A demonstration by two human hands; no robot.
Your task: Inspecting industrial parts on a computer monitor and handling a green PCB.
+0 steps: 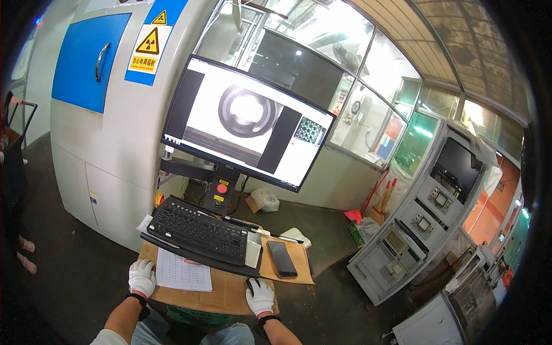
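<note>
My left hand (142, 278), in a white knit glove, rests on the left edge of the cardboard-covered desktop (230, 299) with its fingers extended and holding nothing. Just right of it lies a printed table sheet (181, 273). My right hand (260, 297), gloved the same way, lies over a small black mouse (249, 284), mostly hidden under the fingers. Beyond both hands is a black keyboard (198, 233) on a tilted tray. A dark phone (281, 259) sits on brown card beyond my right hand. On the monitor (247, 123) is a grey image of a ring-shaped part.
A large grey cabinet (109, 161) with a blue door (92, 60) and warning labels stands at the left. Under the monitor is a red button (222, 188). A grey control console (414, 218) stands at the right. At the far left another person's feet (26, 253) show.
</note>
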